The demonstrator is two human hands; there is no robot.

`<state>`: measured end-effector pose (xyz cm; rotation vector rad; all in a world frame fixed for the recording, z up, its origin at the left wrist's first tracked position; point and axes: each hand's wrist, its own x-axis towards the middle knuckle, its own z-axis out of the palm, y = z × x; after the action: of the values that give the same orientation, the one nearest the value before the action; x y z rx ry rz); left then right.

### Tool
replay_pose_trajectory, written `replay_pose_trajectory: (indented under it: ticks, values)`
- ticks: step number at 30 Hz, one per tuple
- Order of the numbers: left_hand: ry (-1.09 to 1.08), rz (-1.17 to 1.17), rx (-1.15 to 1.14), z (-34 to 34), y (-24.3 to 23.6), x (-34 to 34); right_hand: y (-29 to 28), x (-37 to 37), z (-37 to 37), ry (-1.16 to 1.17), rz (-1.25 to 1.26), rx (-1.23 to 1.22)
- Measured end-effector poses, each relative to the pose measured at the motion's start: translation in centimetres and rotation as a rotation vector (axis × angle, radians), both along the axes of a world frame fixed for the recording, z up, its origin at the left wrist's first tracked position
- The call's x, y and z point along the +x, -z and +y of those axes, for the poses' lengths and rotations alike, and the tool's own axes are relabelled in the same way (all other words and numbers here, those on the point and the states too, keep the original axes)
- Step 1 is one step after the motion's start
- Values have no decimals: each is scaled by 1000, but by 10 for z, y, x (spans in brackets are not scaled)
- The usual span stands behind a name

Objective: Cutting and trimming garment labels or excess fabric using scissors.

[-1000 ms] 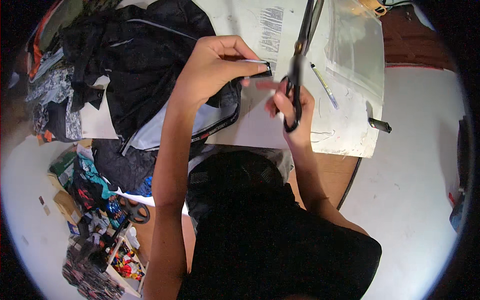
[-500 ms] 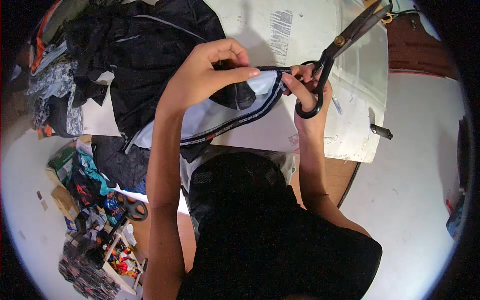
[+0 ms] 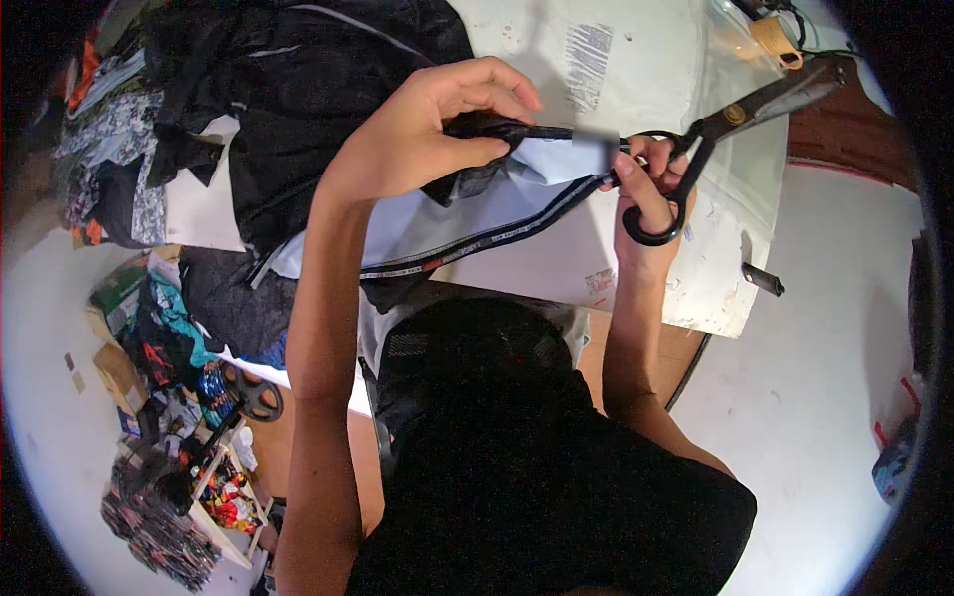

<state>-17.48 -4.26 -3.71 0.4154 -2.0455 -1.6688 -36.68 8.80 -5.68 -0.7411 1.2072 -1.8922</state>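
Black-trimmed garment [image 3: 422,226]: edge [image 3: 497,234] lifted, no cut underway | your left hand [image 3: 427,124] curls round cloth, pinch unclear | your right hand [image 3: 653,194] pinches its right end, scissors [image 3: 733,114] aimed far right.

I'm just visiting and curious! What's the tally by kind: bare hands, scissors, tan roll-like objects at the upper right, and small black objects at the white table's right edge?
Bare hands: 2 (left hand, right hand)
Scissors: 1 pair
Tan roll-like object: 1
Small black object: 1
Total: 5
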Motion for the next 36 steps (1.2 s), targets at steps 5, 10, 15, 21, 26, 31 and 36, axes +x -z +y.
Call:
replay_pose_trajectory:
  ticks: [5,10,15,21,26,31,36]
  values:
    - [-39,31,74,4,-1,-1,3,0,-1,-16,42,-18]
    - [-92,39,16,12,-3,-9,0,1,-1,2,24,24]
    - [-143,-41,-92,21,-9,-12,-3,1,0,7,11,4]
    - [-282,-66,-299,25,-11,-18,-6,3,0,0,0,-10]
    - [-347,-56,-234,29,-8,-20,-9,4,-2,31,25,2]
    - [-296,23,115,28,0,-16,0,0,-3,61,18,9]
    - [-275,-7,163,29,1,-16,0,1,-1,73,3,38]
